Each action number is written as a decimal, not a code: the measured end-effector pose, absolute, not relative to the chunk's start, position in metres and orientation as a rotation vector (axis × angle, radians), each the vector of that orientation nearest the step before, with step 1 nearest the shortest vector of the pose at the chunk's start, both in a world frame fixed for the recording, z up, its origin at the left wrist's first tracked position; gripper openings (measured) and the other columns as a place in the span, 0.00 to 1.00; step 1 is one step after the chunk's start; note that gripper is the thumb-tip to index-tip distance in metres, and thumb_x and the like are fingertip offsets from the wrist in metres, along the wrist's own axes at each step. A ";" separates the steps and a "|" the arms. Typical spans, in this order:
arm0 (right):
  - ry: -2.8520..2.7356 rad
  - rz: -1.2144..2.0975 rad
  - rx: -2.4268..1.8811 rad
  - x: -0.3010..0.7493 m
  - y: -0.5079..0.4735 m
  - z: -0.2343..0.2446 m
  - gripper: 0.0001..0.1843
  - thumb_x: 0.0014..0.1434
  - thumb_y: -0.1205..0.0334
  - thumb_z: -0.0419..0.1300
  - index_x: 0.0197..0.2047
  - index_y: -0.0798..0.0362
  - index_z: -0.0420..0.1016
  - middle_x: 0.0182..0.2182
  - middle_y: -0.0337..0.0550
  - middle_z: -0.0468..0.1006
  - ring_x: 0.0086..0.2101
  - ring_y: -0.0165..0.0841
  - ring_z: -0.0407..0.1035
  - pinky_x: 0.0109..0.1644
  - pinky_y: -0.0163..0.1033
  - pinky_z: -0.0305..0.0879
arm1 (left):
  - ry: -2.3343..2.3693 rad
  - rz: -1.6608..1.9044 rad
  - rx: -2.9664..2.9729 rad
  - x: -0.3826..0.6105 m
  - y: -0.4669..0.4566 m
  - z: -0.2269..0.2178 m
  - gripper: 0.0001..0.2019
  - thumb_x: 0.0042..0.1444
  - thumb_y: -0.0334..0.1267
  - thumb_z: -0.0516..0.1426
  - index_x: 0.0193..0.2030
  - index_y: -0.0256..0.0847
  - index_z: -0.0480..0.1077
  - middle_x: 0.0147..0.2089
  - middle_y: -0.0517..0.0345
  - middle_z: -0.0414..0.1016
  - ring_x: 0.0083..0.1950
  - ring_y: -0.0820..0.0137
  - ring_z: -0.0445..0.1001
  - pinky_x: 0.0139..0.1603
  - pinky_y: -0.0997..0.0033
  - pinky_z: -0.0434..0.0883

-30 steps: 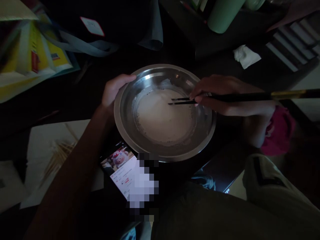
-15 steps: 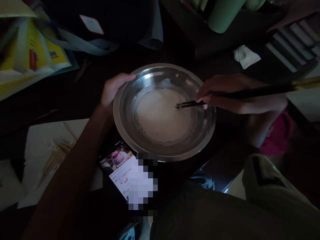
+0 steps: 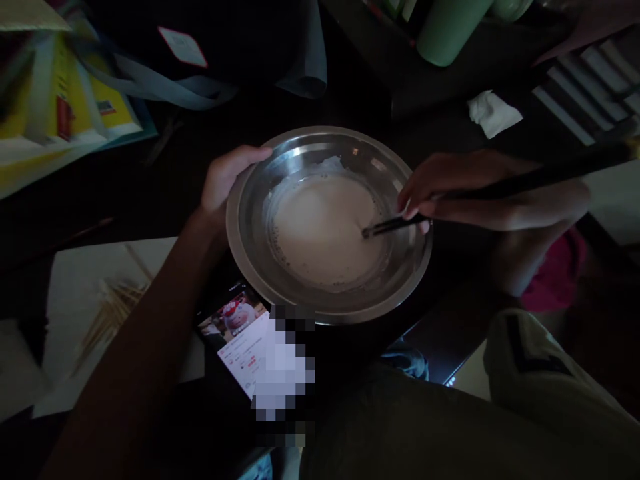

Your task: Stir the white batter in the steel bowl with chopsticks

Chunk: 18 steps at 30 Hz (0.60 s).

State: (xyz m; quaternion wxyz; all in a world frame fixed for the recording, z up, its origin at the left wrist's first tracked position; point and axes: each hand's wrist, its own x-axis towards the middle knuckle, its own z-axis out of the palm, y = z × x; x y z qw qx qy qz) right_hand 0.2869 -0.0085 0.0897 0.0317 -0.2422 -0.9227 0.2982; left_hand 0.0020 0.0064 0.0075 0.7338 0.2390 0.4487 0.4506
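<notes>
A wide steel bowl (image 3: 240,247) stands on the dark table and holds a pale, milky liquid (image 3: 320,230) with small bubbles round its edge. My left hand (image 3: 225,177) grips the bowl's left rim, its thumb on top and the other fingers hidden beneath. Over the right rim, my right hand (image 3: 480,190) is closed on a pair of dark chopsticks (image 3: 393,225). Their tips point left and down into the liquid near its right side. Just below the bowl lies a lit phone (image 3: 240,340), partly blurred out.
Thin wooden sticks (image 3: 113,310) lie on white paper (image 3: 65,293) at left. Yellow books (image 3: 75,100) and a dark bag (image 3: 250,47) are behind. A crumpled tissue (image 3: 493,113), a green cylinder (image 3: 453,30) and a row of books (image 3: 580,93) stand toward the back right.
My right hand has shifted slightly right and down, carrying the chopstick tips the same way through the liquid. The left hand and the bowl have stayed in place.
</notes>
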 end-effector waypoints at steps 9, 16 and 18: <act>-2.688 0.555 -0.969 0.276 -0.013 0.075 0.12 0.69 0.58 0.53 0.42 0.54 0.75 0.37 0.44 0.80 0.40 0.34 0.74 0.44 0.41 0.68 | 1.009 1.011 0.585 0.000 0.007 0.004 0.15 0.63 0.34 0.48 0.41 0.31 0.75 0.18 0.61 0.70 0.20 0.71 0.73 0.22 0.76 0.69; -2.757 1.033 -0.625 0.275 -0.015 0.080 0.11 0.68 0.59 0.54 0.41 0.55 0.75 0.36 0.42 0.80 0.35 0.28 0.74 0.38 0.35 0.69 | 1.018 1.025 0.527 0.005 0.005 0.010 0.14 0.64 0.33 0.48 0.39 0.29 0.74 0.16 0.62 0.69 0.17 0.74 0.69 0.19 0.78 0.64; -2.741 0.895 -0.653 0.266 -0.015 0.070 0.12 0.69 0.58 0.54 0.43 0.55 0.75 0.39 0.42 0.80 0.41 0.31 0.74 0.43 0.39 0.70 | 1.002 1.026 0.541 0.005 0.005 0.010 0.15 0.64 0.34 0.48 0.38 0.29 0.74 0.17 0.60 0.70 0.18 0.72 0.71 0.20 0.77 0.67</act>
